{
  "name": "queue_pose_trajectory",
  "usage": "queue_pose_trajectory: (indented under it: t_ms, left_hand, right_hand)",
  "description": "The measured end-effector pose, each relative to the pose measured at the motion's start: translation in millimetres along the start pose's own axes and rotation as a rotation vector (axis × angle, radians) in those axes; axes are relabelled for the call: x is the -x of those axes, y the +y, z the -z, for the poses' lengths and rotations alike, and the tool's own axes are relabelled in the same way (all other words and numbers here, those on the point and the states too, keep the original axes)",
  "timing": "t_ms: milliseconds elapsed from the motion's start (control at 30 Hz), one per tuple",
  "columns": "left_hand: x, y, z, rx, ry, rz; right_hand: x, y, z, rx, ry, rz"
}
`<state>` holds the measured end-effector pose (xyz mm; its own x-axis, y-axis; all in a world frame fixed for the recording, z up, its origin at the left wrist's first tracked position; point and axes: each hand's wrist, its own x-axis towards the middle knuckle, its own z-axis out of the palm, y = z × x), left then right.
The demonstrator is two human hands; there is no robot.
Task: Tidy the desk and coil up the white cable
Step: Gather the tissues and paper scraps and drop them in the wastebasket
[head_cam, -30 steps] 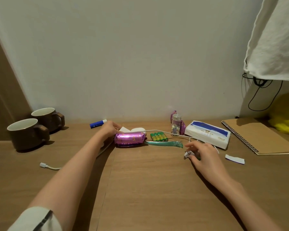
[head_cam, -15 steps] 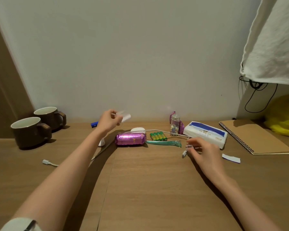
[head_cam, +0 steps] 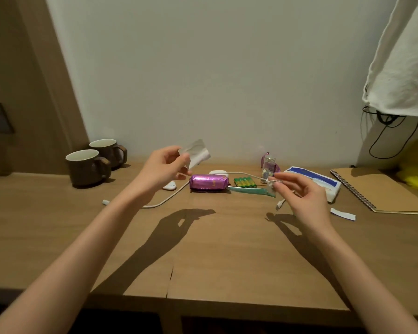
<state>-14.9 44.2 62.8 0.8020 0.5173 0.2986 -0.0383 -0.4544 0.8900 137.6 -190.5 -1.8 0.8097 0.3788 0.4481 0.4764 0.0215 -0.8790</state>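
My left hand (head_cam: 163,171) is raised above the desk and pinches a white slip of paper (head_cam: 196,153) between thumb and fingers. My right hand (head_cam: 299,192) is lifted too, holding a small crumpled scrap (head_cam: 270,184) in its fingertips. The white cable (head_cam: 164,201) lies uncoiled on the wooden desk (head_cam: 215,249): one plug (head_cam: 105,202) at the left, a run behind the pink foil packet (head_cam: 208,182), and the other plug (head_cam: 280,204) below my right hand.
Two brown mugs (head_cam: 88,166) stand at the back left. Green batteries (head_cam: 244,182), a teal strip (head_cam: 251,191), a small glass bottle (head_cam: 267,168), a blue-and-white box (head_cam: 319,180), a spiral notebook (head_cam: 381,189) and a paper scrap (head_cam: 343,214) sit along the right.
My left hand has risen from the desk beside the pink packet, carrying the white paper up. My right hand has lifted off the desk with the small scrap. The view has shifted left.
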Motion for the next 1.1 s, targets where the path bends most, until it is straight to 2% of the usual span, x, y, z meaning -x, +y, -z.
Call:
queue_pose_trajectory:
  t_ms: [133, 300, 500, 633, 800, 900, 1100]
  left_hand:
    - [60.9, -2.7, 14.2, 0.011, 0.052, 0.027]
    - [139.0, -16.6, 43.2, 0.028, 0.117, 0.1]
    - [229.1, -53.3, 86.0, 0.022, 0.076, 0.174]
    - [275.5, -101.3, 114.6, 0.041, 0.039, 0.321]
    - [312.7, -199.4, 125.7, -0.019, 0.009, 0.571]
    - [324.4, -258.4, 114.3, -0.139, -0.01, 0.7]
    - [343.1, -352.9, 94.5, -0.274, -0.149, 0.911]
  right_hand:
    - [36.6, -43.3, -22.1, -0.185, -0.164, 0.004]
    - [93.7, -79.3, -52.9, -0.27, -0.434, 0.033]
    - [162.9, -72.0, -107.7, -0.319, -0.831, -0.052]
    - [201.2, -43.5, -149.6, -0.261, -1.011, -0.134]
    - [239.0, 13.3, -206.1, -0.069, -1.109, -0.198]
    - [261.3, 55.3, -240.1, 0.065, -1.102, -0.252]
    - [297.7, 129.7, -294.2, 0.265, -1.074, -0.395]
